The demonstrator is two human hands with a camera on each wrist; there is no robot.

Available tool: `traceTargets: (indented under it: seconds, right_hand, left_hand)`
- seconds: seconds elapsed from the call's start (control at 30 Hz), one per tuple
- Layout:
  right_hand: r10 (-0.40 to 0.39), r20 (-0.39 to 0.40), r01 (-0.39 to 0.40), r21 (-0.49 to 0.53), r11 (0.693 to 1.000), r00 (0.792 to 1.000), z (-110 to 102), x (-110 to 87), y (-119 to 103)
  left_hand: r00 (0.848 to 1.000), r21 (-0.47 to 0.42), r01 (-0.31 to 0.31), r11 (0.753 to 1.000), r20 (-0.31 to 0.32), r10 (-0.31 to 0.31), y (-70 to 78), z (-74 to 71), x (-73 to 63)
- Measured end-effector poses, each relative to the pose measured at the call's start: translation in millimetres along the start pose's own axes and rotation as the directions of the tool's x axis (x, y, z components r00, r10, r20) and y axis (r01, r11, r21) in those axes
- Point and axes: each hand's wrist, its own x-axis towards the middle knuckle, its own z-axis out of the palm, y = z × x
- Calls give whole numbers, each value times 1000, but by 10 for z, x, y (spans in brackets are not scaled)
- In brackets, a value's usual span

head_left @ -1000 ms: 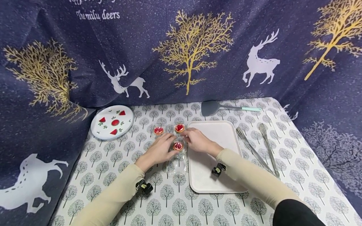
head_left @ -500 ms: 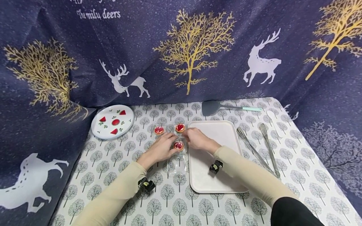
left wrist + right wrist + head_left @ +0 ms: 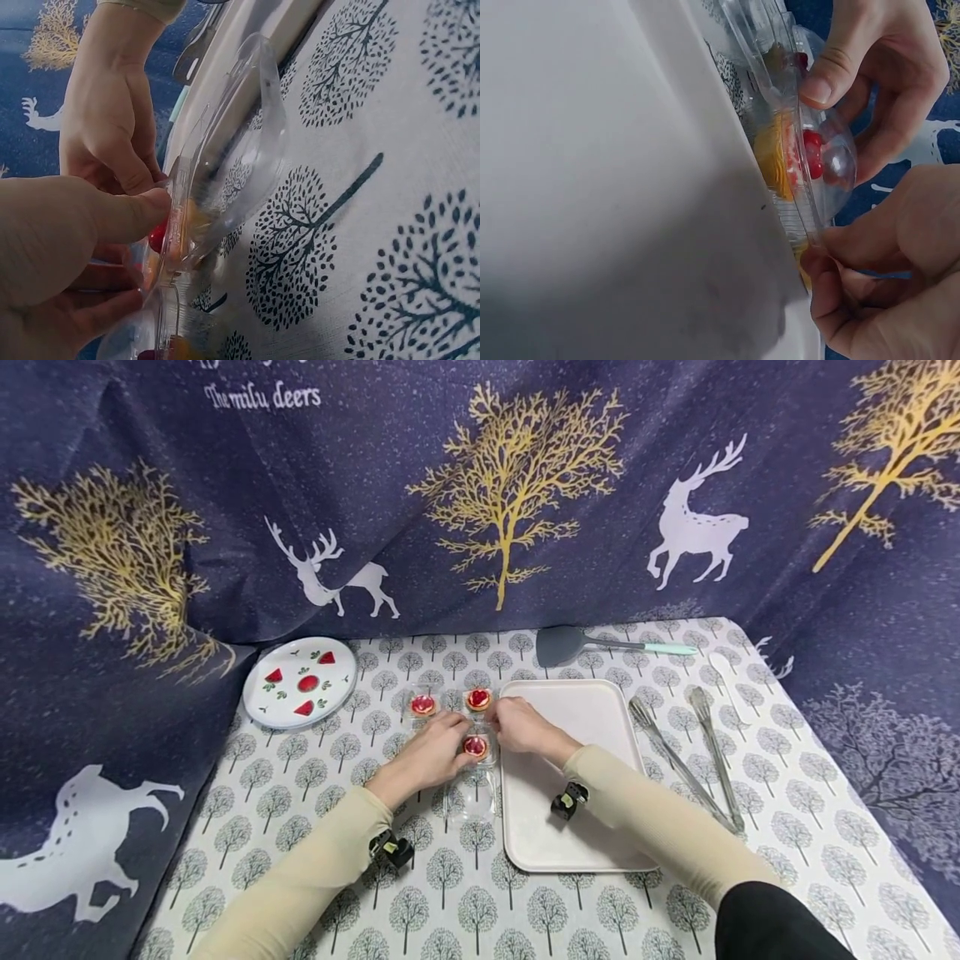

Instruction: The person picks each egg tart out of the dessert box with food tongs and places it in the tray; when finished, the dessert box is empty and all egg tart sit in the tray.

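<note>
A clear plastic clamshell container [image 3: 472, 797] lies on the patterned cloth, with rounded domes over small red-topped tarts. Tarts show at the back left [image 3: 423, 704], back right [image 3: 478, 699] and nearer the middle [image 3: 475, 746]. My left hand [image 3: 431, 750] grips the container from the left, its thumb on the rim and its other fingers around a dome. In the right wrist view my right hand [image 3: 889, 262] pinches the plastic rim beside a domed tart [image 3: 814, 154] between thumb and bent forefinger. The left hand covers part of the container.
A pale rectangular tray [image 3: 570, 835] stands just right of the container, under my right forearm. Metal tongs [image 3: 708, 756], a grey turner [image 3: 562, 646] and a white spoon [image 3: 726, 685] lie beyond it. A watermelon-patterned plate [image 3: 288, 714] sits at the back left.
My right hand has shifted very slightly to the right along the container's edge. The left hand and the tarts look nearly unmoved.
</note>
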Motion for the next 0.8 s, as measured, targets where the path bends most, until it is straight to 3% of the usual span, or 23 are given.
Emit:
traceTargets:
  seconds: [0.37, 0.67, 0.8]
  right_hand:
    - [98, 47, -101, 63, 993, 994, 5, 12, -20]
    - [86, 77, -89, 28, 996, 993, 8, 20, -11]
    - [131, 121, -144, 110, 983, 984, -3, 22, -7]
  left_hand:
    - [1000, 37, -1, 999, 0, 1, 43, 10, 8]
    - [999, 25, -27, 999, -43, 28, 37, 9, -3]
    - [999, -15, -22, 1000, -50, 21, 32, 30, -15]
